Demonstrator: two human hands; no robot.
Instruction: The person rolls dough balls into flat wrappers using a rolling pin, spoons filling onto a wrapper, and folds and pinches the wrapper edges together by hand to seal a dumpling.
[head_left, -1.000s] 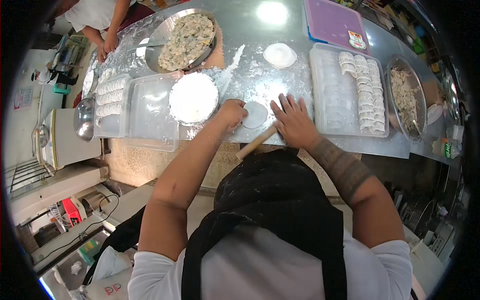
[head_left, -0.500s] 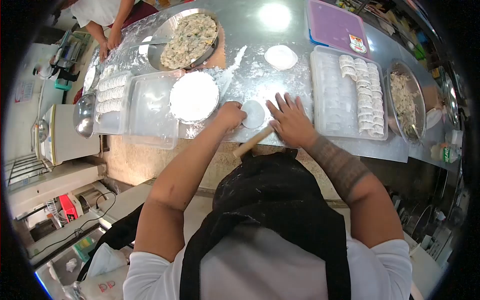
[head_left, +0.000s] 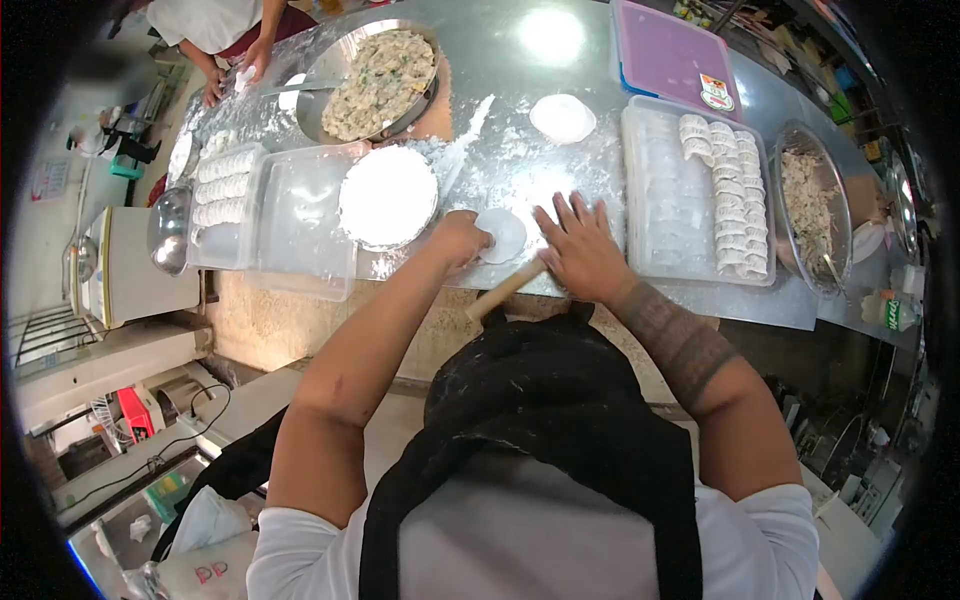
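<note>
A thin round dough wrapper [head_left: 503,236] lies on the floured metal table in front of me. My left hand [head_left: 463,240] pinches its left edge between thumb and fingers. To the right, my right hand [head_left: 580,248] is flat with fingers spread, its palm side over the far end of a wooden rolling pin [head_left: 508,290]. The pin slants toward my apron, its near end past the table edge. A wide dish of white flour [head_left: 388,196] stands left of my left hand. Behind my right hand lies a pale stack of round wrappers [head_left: 562,118].
A clear tray [head_left: 668,268] with rows of pleated dumplings stands right, beside a metal bowl of filling [head_left: 808,205]. A large pan of filling [head_left: 385,80] sits at back left, near another dumpling tray [head_left: 218,258]. A co-worker's hands [head_left: 258,58] are at the far left corner.
The wrapper and my left hand have shifted slightly, and my right hand has moved a little with the rolling pin. The co-worker's hands have moved up and now hold something small and white.
</note>
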